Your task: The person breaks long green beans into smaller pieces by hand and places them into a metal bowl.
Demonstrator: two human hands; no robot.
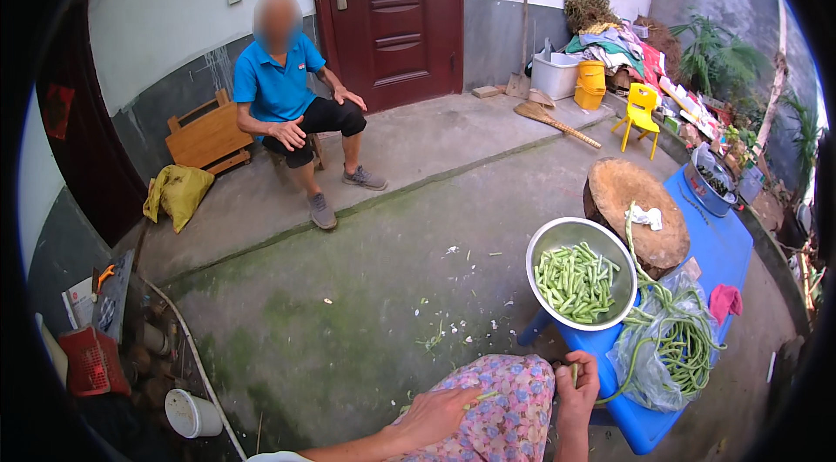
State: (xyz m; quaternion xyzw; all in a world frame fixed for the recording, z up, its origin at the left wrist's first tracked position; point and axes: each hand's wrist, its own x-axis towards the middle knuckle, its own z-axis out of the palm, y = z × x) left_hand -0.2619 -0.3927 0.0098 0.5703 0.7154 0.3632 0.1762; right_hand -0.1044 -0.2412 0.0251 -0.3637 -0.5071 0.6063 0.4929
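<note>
My left hand (pixel 439 415) rests on my lap over flowered cloth (pixel 516 397), with pieces of green bean (pixel 482 397) under and beside its fingers. Raised at the right of my knee, my right hand (pixel 577 378) pinches a short piece of long green bean (pixel 575 374) between thumb and fingers. A steel bowl (pixel 537 241) of snapped bean pieces (pixel 575 282) sits at the corner of a blue plastic table (pixel 643 429). Beside it, long whole beans (pixel 682 357) lie in and over a clear plastic bag (pixel 643 383).
A round wooden chopping block (pixel 614 184) with crumpled white tissue (pixel 645 218) stands behind the bowl. A seated person (pixel 281 86) faces me across the concrete floor, where scraps lie. A yellow child's chair (pixel 640 112), a broom (pixel 555 122) and a white bucket (pixel 192 414) stand or lie around.
</note>
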